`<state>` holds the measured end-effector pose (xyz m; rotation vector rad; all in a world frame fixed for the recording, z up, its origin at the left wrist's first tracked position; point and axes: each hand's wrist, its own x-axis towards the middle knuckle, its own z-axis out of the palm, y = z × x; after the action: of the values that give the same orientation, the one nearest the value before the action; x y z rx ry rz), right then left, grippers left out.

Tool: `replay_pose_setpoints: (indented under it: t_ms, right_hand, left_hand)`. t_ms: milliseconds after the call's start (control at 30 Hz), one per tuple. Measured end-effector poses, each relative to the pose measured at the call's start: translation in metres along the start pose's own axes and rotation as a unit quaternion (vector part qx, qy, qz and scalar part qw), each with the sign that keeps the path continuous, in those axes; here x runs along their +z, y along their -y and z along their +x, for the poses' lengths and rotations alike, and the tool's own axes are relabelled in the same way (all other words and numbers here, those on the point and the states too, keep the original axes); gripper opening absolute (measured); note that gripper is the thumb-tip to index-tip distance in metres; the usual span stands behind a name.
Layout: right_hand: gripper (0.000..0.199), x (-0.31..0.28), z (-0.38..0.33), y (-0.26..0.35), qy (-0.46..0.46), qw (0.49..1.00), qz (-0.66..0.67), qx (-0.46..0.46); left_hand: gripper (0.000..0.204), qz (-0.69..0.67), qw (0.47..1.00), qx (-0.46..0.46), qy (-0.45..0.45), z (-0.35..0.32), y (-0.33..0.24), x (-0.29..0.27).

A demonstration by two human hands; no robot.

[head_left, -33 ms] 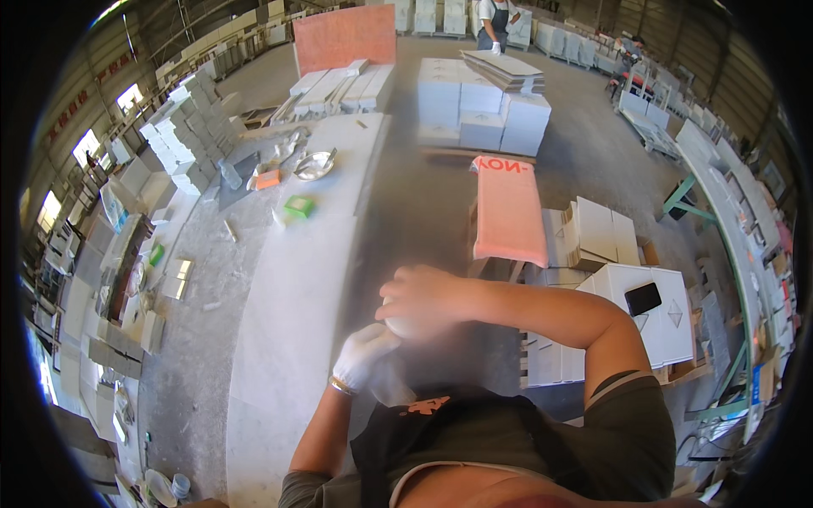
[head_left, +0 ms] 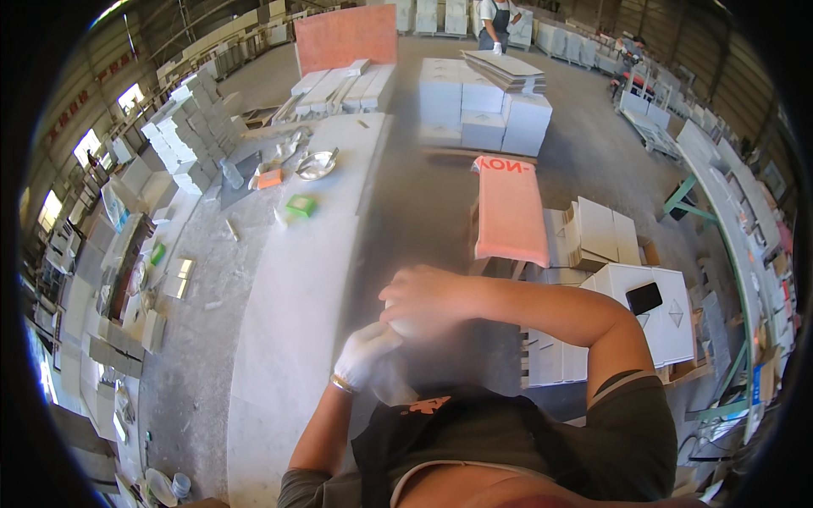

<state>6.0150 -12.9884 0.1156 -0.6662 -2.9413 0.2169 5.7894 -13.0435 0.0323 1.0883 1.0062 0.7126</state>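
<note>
My left hand (head_left: 367,350), in a white glove with a bracelet at the wrist, is raised in front of my body, beside the pale slab tabletop. Its fingers are closed and meet the underside of a white rounded thing (head_left: 403,325). From above, my bare right hand (head_left: 426,294) curls its fingers round that thing. Blur and the fingers hide its kind; it may be cloth. Below the left glove hangs a faint whitish blur (head_left: 391,383), too smeared to name.
On the left worktable lie a metal bowl (head_left: 317,166), a green box (head_left: 301,205) and an orange box (head_left: 270,178). White blocks (head_left: 186,127) are stacked behind. A pink-covered bench (head_left: 511,212) and cartons with a phone (head_left: 644,298) stand right. A co-worker (head_left: 494,25) stands far back.
</note>
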Motion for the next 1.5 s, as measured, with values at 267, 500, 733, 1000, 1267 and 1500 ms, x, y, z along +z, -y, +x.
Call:
replay_pose_setpoints:
  t_ms: [267, 500, 733, 1000, 1267, 1500]
  right_hand:
    - [0.094, -0.008, 0.001, 0.030, 0.022, 0.974, -0.022, 0.226]
    - [0.072, -0.010, 0.009, 0.043, 0.081, 0.968, -0.017, 0.239]
    - [0.062, 0.005, 0.007, 0.026, 0.031, 0.995, -0.092, 0.030]
    - [0.093, -0.022, 0.017, 0.054, 0.096, 0.954, -0.007, 0.283]
    - [0.073, -0.012, 0.011, 0.031, 0.099, 0.987, 0.020, 0.127]
    - [0.089, -0.014, 0.003, 0.038, 0.038, 0.980, 0.040, 0.190]
  left_hand:
    - [0.021, 0.009, 0.999, -0.034, 0.031, -0.009, -0.018, -0.001]
    - [0.017, 0.036, 0.998, -0.002, 0.041, -0.016, -0.015, -0.005]
    - [0.020, -0.059, 0.998, -0.004, 0.016, -0.026, -0.023, -0.002]
    - [0.019, 0.021, 1.000, 0.009, 0.010, -0.033, -0.033, -0.005]
    - [0.021, -0.030, 0.999, -0.020, -0.009, -0.031, -0.026, -0.001]
    - [0.023, -0.043, 0.999, -0.023, 0.017, -0.031, -0.029, -0.003]
